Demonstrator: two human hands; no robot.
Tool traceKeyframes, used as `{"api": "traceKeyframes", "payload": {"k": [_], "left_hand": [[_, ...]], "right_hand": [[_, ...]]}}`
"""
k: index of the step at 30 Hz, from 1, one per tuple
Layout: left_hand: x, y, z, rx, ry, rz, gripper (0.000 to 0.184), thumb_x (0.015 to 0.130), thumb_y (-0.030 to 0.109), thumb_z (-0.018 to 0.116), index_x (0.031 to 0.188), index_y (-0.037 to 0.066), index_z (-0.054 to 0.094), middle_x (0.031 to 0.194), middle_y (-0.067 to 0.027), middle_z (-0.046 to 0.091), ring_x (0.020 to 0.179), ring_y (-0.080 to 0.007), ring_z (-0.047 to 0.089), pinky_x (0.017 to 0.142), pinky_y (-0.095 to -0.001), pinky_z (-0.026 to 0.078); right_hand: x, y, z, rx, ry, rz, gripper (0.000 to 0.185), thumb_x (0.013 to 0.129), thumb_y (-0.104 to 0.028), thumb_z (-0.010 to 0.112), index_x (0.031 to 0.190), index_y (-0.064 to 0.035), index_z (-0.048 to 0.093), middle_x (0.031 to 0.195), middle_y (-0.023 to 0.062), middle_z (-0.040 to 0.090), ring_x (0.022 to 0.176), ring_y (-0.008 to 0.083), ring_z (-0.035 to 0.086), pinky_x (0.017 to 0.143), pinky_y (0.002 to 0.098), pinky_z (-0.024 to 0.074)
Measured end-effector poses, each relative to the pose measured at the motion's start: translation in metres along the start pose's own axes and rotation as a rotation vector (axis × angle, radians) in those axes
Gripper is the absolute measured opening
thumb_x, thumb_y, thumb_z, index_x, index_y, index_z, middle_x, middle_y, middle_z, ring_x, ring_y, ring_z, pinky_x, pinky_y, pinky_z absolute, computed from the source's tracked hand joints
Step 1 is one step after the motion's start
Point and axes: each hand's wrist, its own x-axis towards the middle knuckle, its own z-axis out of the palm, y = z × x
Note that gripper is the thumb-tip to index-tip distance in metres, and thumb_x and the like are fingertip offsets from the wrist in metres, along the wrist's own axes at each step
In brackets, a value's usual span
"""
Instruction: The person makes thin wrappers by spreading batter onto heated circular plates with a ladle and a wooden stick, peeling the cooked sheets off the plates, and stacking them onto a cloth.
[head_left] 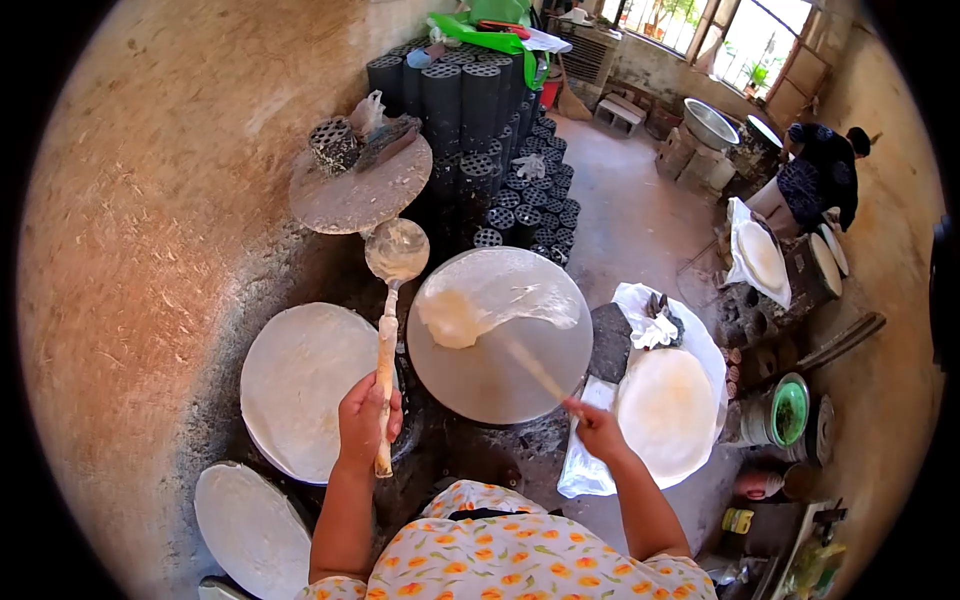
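Observation:
My left hand [368,418] is closed round the wrapped wooden handle of a ladle [398,250], whose batter-coated bowl points away from me by the griddle's far left edge. My right hand [598,430] grips the end of a batter spreader [536,368], its thin handle reaching over the round griddle [480,390]. Motion blurs the spreader's pale far end. White batter [505,278] covers the far half of the griddle; the near half is bare and grey. To the right, a stack of round thin flatbreads [668,415] lies on white plastic sheeting.
At left are a second round griddle [305,395] with a pale coating and a tilted pale disc [250,525]. Black coal briquettes [460,110] stand stacked ahead. A round board [365,190] rises beside them. Another person [820,175] bends over at the far right, near a metal basin [710,122].

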Motion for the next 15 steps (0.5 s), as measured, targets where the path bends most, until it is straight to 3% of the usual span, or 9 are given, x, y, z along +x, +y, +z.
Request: {"api": "traceKeyframes", "payload": {"k": [2, 5, 6, 8, 9, 11, 12, 14, 15], "left_hand": [[-0.001, -0.004, 0.002, -0.005, 0.0, 0.002, 0.035, 0.094, 0.023, 0.047, 0.116, -0.005, 0.049, 0.07, -0.0058, 0.052, 0.041, -0.0086, 0.044, 0.035, -0.0195, 0.036], [-0.005, -0.006, 0.009, -0.014, 0.009, 0.019, 0.037, 0.094, 0.024, 0.047, 0.117, -0.005, 0.048, 0.07, -0.0059, 0.052, 0.041, -0.0085, 0.044, 0.035, -0.0193, 0.036], [-0.007, -0.006, 0.012, -0.017, 0.017, 0.031, 0.038, 0.094, 0.024, 0.047, 0.118, -0.005, 0.048, 0.07, -0.0059, 0.052, 0.041, -0.0085, 0.044, 0.035, -0.0192, 0.036], [-0.012, -0.004, 0.013, -0.008, 0.059, 0.01, 0.038, 0.094, 0.024, 0.047, 0.119, -0.006, 0.048, 0.07, -0.0059, 0.052, 0.041, -0.0086, 0.044, 0.035, -0.0192, 0.036], [-0.013, -0.003, 0.014, -0.004, 0.099, -0.012, 0.038, 0.094, 0.023, 0.046, 0.119, -0.006, 0.047, 0.07, -0.0059, 0.052, 0.041, -0.0086, 0.044, 0.035, -0.0192, 0.036], [-0.017, -0.002, 0.016, 0.013, 0.103, 0.012, 0.036, 0.095, 0.023, 0.046, 0.118, -0.005, 0.048, 0.071, -0.0057, 0.052, 0.042, -0.0086, 0.045, 0.036, -0.0197, 0.036], [-0.018, -0.002, 0.017, 0.028, 0.099, 0.033, 0.035, 0.096, 0.023, 0.045, 0.117, -0.004, 0.049, 0.071, -0.0054, 0.052, 0.044, -0.0085, 0.046, 0.036, -0.0201, 0.037], [-0.02, -0.005, 0.023, 0.014, 0.12, 0.043, 0.033, 0.095, 0.022, 0.045, 0.114, -0.004, 0.049, 0.07, -0.0057, 0.052, 0.042, -0.0085, 0.045, 0.035, -0.02, 0.036], [-0.021, -0.007, 0.026, -0.001, 0.139, 0.057, 0.032, 0.095, 0.022, 0.045, 0.111, -0.005, 0.05, 0.069, -0.0059, 0.052, 0.041, -0.0085, 0.044, 0.034, -0.0199, 0.035]], "right_hand": [[0.015, -0.037, -0.008, 0.086, 0.226, 0.152, 0.054, 0.076, 0.011, 0.045, 0.126, -0.0078, 0.055, 0.118, 0.0107, 0.062, 0.107, 0.0166, 0.058, 0.085, 0.0248, 0.0441], [0.026, -0.034, 0.01, -0.013, -0.01, 0.158, 0.061, 0.077, 0.007, 0.046, 0.128, -0.0261, 0.053, 0.107, 0.0237, 0.062, 0.098, 0.0302, 0.063, 0.082, 0.0337, 0.048], [0.019, -0.06, 0.008, -0.074, -0.169, 0.208, 0.06, 0.077, 0.006, 0.046, 0.128, -0.0261, 0.054, 0.105, 0.0232, 0.062, 0.096, 0.0305, 0.063, 0.081, 0.0331, 0.048], [0.008, -0.055, 0.004, -0.057, -0.245, 0.083, 0.054, 0.078, 0.008, 0.049, 0.126, -0.0164, 0.056, 0.114, 0.0146, 0.063, 0.105, 0.0206, 0.06, 0.088, 0.0269, 0.0445], [0.009, -0.042, -0.001, -0.057, -0.248, 0.077, 0.054, 0.078, 0.008, 0.049, 0.126, -0.0164, 0.056, 0.114, 0.0146, 0.063, 0.105, 0.0206, 0.06, 0.088, 0.0269, 0.0445], [0.011, -0.013, -0.01, -0.021, -0.182, 0.019, 0.055, 0.078, 0.009, 0.048, 0.127, -0.0128, 0.055, 0.114, 0.0129, 0.064, 0.106, 0.0195, 0.06, 0.09, 0.0267, 0.0436], [0.022, -0.018, -0.013, -0.067, -0.125, 0.119, 0.054, 0.077, 0.011, 0.047, 0.127, -0.0092, 0.054, 0.112, 0.0127, 0.064, 0.109, 0.0168, 0.057, 0.091, 0.0264, 0.0429], [0.059, -0.019, -0.011, 0.056, 0.121, -0.035, 0.055, 0.077, 0.009, 0.046, 0.126, -0.013, 0.056, 0.106, 0.0111, 0.067, 0.099, 0.0146, 0.06, 0.086, 0.027, 0.0456], [0.071, -0.028, -0.012, 0.059, 0.113, -0.042, 0.055, 0.077, 0.009, 0.046, 0.126, -0.013, 0.056, 0.106, 0.0111, 0.067, 0.099, 0.0146, 0.06, 0.086, 0.027, 0.0456]]}}
